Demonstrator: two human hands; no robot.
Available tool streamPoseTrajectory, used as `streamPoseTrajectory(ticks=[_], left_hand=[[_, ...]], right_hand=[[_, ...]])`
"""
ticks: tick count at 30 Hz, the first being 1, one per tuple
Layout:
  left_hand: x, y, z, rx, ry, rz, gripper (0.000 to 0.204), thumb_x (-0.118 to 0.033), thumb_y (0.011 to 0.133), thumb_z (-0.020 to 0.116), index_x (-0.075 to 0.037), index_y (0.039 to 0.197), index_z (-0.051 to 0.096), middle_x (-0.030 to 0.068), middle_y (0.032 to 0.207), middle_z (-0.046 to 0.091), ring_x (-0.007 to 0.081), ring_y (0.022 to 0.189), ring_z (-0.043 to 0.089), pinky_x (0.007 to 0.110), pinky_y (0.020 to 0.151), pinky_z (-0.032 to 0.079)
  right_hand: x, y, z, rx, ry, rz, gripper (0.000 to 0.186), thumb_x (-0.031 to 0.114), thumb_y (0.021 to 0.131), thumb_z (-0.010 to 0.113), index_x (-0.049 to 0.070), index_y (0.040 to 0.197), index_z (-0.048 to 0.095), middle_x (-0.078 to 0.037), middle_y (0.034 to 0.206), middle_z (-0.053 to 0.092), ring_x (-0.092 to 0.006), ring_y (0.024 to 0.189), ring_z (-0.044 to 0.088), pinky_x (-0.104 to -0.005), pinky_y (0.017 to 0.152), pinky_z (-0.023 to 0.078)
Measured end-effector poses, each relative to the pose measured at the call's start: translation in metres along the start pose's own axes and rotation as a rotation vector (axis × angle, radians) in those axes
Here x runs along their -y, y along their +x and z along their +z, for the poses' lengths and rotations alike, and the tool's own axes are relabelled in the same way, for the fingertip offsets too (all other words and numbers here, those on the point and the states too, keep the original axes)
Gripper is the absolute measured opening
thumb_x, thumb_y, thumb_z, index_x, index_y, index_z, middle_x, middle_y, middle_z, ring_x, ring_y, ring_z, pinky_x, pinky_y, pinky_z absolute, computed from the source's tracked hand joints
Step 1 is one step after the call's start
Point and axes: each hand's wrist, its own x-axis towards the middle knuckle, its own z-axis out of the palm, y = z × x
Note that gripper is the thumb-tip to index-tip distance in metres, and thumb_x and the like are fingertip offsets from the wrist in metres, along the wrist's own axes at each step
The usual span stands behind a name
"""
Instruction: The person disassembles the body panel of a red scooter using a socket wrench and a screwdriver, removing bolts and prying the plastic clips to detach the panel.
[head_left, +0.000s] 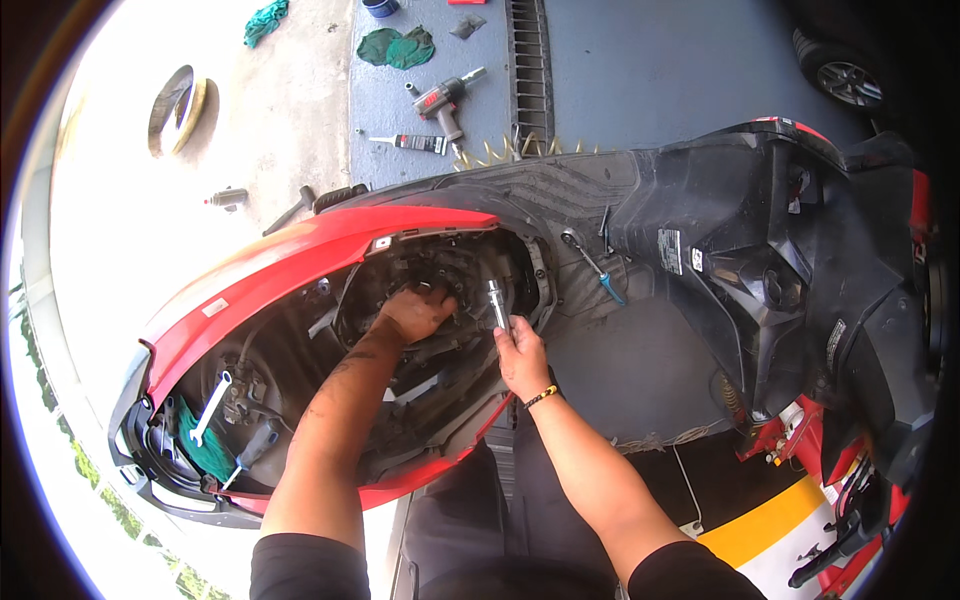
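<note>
My left hand reaches into the opened body of a red-and-black scooter. Its fingers curl down among dark engine parts, and whatever they grip is hidden. Just to the right, my right hand closes round a shiny chrome socket tool, a long cylinder pointing up and away from me over the right rim of the opening. On the scooter's floorboard, farther right, lies a ratchet with a blue handle end.
A combination wrench, a green cloth and a screwdriver lie in the scooter's tail. Beyond the scooter are an impact wrench, a tube, a coiled air hose, green rags and a drain grate.
</note>
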Motion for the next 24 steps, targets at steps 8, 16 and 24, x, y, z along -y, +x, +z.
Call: streamPoseTrajectory(ticks=[8, 16, 24], left_hand=[[0.005, 0.004, -0.025, 0.024, 0.021, -0.013, 0.02, -0.018, 0.084, 0.053, -0.015, 0.102, 0.062, 0.0076, 0.095, 0.062, 0.0268, 0.085, 0.069, 0.039, 0.07, 0.057], [0.002, 0.0, 0.0, 0.014, -0.166, -0.1, 0.021, -0.02, 0.084, 0.053, -0.013, 0.102, 0.063, 0.0125, 0.097, 0.064, 0.0307, 0.082, 0.069, 0.041, 0.068, 0.058], [0.006, -0.009, 0.007, -0.034, -0.217, -0.122, 0.024, -0.026, 0.091, 0.052, -0.013, 0.106, 0.065, 0.0157, 0.093, 0.068, 0.0312, 0.081, 0.07, 0.043, 0.065, 0.058]], right_hand=[[-0.003, 0.007, 0.0, -0.016, -0.004, -0.111, 0.019, 0.015, 0.095, 0.059, -0.002, 0.103, 0.056, 0.0, 0.07, 0.055, -0.0064, 0.06, 0.048, -0.0253, 0.054, 0.039], [0.004, 0.005, 0.004, -0.002, -0.117, -0.118, 0.017, 0.015, 0.092, 0.061, -0.001, 0.097, 0.059, -0.003, 0.067, 0.058, -0.0091, 0.059, 0.051, -0.0288, 0.055, 0.042], [0.002, 0.01, 0.008, -0.026, -0.269, -0.181, 0.017, 0.015, 0.093, 0.061, -0.002, 0.098, 0.06, -0.004, 0.067, 0.059, -0.0108, 0.059, 0.054, -0.0293, 0.056, 0.043]])
